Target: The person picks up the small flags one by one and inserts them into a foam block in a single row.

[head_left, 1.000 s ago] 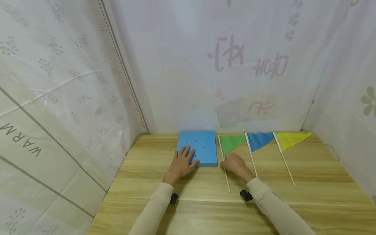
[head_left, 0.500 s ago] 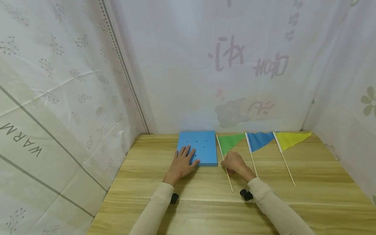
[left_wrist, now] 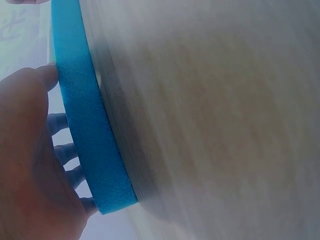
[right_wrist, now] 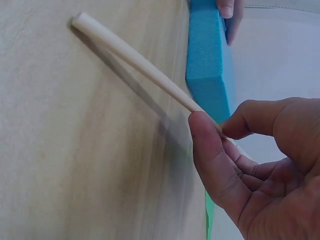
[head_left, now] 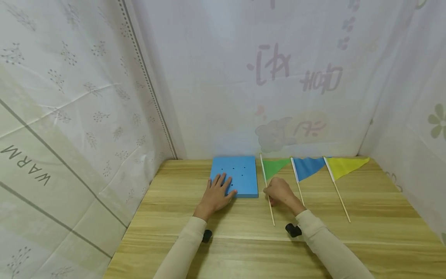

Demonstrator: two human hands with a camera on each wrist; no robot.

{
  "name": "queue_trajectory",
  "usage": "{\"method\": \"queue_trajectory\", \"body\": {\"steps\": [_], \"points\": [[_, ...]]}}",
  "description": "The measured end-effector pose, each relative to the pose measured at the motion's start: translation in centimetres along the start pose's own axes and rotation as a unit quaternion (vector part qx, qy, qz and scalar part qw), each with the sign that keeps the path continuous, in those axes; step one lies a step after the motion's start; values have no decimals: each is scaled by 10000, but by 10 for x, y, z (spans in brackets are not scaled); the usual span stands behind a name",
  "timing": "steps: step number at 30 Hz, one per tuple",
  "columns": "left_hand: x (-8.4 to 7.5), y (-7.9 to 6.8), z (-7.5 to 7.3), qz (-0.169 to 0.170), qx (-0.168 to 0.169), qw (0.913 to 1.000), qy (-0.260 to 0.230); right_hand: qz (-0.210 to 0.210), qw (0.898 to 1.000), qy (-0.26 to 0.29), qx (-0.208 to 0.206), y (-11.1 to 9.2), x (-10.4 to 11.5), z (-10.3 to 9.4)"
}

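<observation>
A blue foam block with several small holes in its top lies at the back of the table. My left hand rests on its front left part with fingers spread; the left wrist view shows the fingertips on top of the block. Just right of the block, my right hand pinches the wooden stick of a green pennant flag. In the right wrist view thumb and fingers hold the stick, its lower end near the tabletop, whether touching I cannot tell.
A blue pennant flag and a yellow pennant flag lie to the right of my right hand, sticks toward me. Printed curtains hang behind the wooden table and at both sides.
The green flag's stick has shifted and its top end now reaches slightly farther back, with the right hand moved slightly right. The left hand and the block have stayed put.
</observation>
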State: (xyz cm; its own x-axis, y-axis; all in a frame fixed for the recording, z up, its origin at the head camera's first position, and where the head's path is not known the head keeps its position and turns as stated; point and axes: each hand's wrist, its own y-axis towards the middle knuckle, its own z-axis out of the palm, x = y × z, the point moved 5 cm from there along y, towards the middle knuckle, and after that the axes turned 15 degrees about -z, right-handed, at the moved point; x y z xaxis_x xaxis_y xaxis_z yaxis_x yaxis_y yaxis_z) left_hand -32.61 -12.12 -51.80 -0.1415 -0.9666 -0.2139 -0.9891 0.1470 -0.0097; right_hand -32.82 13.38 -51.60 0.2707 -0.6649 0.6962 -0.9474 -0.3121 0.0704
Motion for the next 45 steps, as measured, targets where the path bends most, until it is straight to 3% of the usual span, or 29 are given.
{"method": "queue_trajectory", "body": {"steps": [12, 20, 29, 37, 45], "points": [[1, 0, 0, 19, -59, 10000, 12, 194, 9997, 147, -53, 3, 5, -11], [0, -2, -1, 13, -59, 10000, -2, -59, 9975, 585, -390, 4, 5, -17], [0, -1, -2, 20, -78, 10000, -57, -251, 9971, 380, -618, 4, 9, -26], [0, -1, -2, 39, -61, 9999, -75, -188, 9956, 523, -754, 4, 11, -36], [0, -1, -2, 29, -96, 9999, 14, -446, 9930, 598, -914, 10, 13, -44]]}}
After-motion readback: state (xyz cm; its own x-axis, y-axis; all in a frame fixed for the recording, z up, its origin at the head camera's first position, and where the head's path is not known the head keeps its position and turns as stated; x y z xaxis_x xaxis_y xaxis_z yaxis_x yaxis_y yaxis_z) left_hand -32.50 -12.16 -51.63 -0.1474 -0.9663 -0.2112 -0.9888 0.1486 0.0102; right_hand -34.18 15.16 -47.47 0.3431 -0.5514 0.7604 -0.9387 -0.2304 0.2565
